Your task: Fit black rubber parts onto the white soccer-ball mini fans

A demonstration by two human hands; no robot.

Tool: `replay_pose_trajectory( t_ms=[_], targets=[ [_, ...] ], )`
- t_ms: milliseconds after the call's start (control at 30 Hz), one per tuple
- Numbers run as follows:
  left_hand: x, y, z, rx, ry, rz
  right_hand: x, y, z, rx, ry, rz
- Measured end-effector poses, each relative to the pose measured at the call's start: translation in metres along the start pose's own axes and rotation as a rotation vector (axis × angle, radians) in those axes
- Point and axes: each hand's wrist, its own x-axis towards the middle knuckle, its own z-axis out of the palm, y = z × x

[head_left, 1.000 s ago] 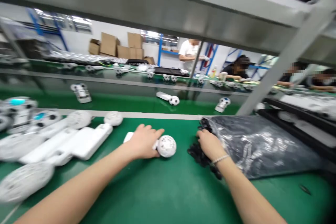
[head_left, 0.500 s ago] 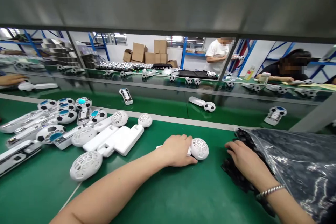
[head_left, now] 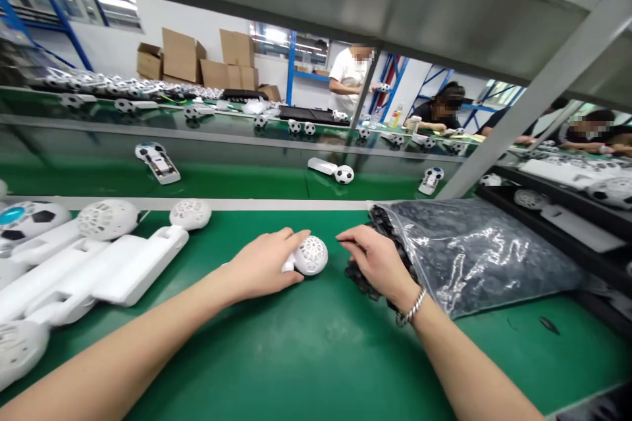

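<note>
My left hand [head_left: 264,264] is closed around the handle of a white handheld fan [head_left: 312,255], which lies on the green table. Its round grille head sticks out past my fingers, and most of the handle is hidden beneath the palm. To its right, my right hand [head_left: 380,260], wearing a chain bracelet, has thumb and forefinger pinched together. A tiny dark bit shows at the fingertips, apparently a small black part. Under and behind that hand, loose black parts [head_left: 363,283] spill from the mouth of a clear plastic bag [head_left: 484,250].
White fan housings [head_left: 143,263] lie at the left. Beyond the table's pale edge runs a green conveyor [head_left: 247,181] carrying several football-patterned fans [head_left: 344,174]. A black rack [head_left: 557,200] with fans stands at right, near a slanting metal post [head_left: 533,72]. Other people work across the line.
The view has swung to the right, bringing the black rack into sight. My right hand has come away from the bag's mouth toward the fan, its fingers now pinched. My left hand keeps its hold.
</note>
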Motion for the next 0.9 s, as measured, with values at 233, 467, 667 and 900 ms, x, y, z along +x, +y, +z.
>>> replay_pose_trajectory(
  t_ms=[233,467,667,900],
  targets=[
    [0.003,0.0,0.004,-0.072,0.042,-0.048,-0.002,-0.017,0.002,0.074,0.008,-0.003],
    [0.005,0.002,0.006,0.004,0.034,-0.096,-0.005,-0.023,0.011,0.482,-0.138,0.258],
    [0.004,0.006,0.007,0.076,0.061,-0.1,-0.006,-0.021,0.017,0.591,-0.124,0.269],
    [0.004,0.007,0.005,0.024,0.026,-0.079,-0.007,-0.025,0.012,0.332,-0.135,0.116]
  ],
)
